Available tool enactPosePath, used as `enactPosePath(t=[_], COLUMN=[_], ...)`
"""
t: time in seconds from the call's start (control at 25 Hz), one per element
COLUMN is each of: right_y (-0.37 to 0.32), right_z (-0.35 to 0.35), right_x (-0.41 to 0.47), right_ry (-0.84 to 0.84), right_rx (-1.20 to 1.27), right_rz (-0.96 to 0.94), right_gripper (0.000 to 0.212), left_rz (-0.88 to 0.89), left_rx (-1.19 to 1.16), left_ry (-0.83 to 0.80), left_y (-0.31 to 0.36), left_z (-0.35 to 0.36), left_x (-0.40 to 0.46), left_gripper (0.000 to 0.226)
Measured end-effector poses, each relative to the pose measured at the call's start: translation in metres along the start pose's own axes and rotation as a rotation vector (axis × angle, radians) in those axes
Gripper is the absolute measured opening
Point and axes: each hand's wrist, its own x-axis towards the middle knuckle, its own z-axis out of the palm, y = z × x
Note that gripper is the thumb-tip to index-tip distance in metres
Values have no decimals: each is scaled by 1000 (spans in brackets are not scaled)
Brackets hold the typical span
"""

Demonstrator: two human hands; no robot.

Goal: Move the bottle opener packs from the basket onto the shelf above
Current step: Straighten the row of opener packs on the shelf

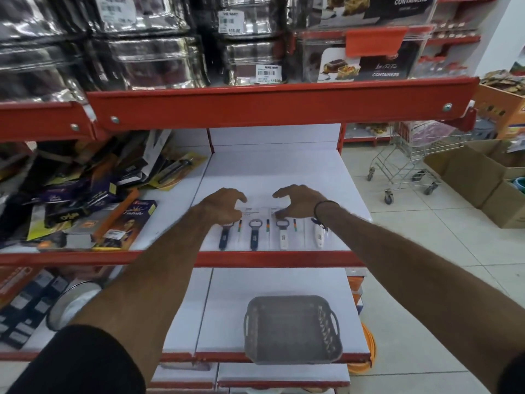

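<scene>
Several bottle opener packs [268, 233] lie in a row on the white shelf [272, 172], near its red front edge; two openers have dark handles, two have white ones. My left hand [224, 204] hovers over the top of the leftmost packs with fingers curled and apart. My right hand [297, 203] does the same over the right packs, fingertips touching the card tops. Neither hand has closed around a pack. The grey basket [292, 329] sits on the shelf below and shows nothing inside.
A jumble of packaged goods [85, 203] fills the shelf to the left. Steel containers [142, 58] stand on the shelf above. A shopping trolley [409, 163] and cardboard boxes [483, 177] stand on the tiled floor at right.
</scene>
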Motion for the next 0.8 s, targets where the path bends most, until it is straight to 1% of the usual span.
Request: enactPosePath(t=[0.08, 0.16, 0.24, 0.36, 0.56, 0.8], right_y=[-18, -32, -40, -48, -57, -61], right_z=[14, 27, 36, 38, 31, 27], right_x=[0, 0, 1, 3, -3, -4], right_ry=[-100, -137, -150, -161, -184, -189], right_rx=[13, -29, -78, -84, -116, -94], right_rz=[-6, -22, -41, -30, -43, -17], right_gripper=[86, 92, 90, 82, 77, 77], left_rz=[-16, -17, -19, 11, 44, 82], left_rx=[71, 93, 58, 80, 115, 187], left_ry=[-115, -199, -228, -242, -251, -259], left_y=[-11, -21, -27, -31, -34, -31], left_z=[-2, -1, 1, 0, 0, -4], left_x=[-9, -16, -22, -25, -23, -15], left_gripper=[65, 72, 79, 84, 75, 77])
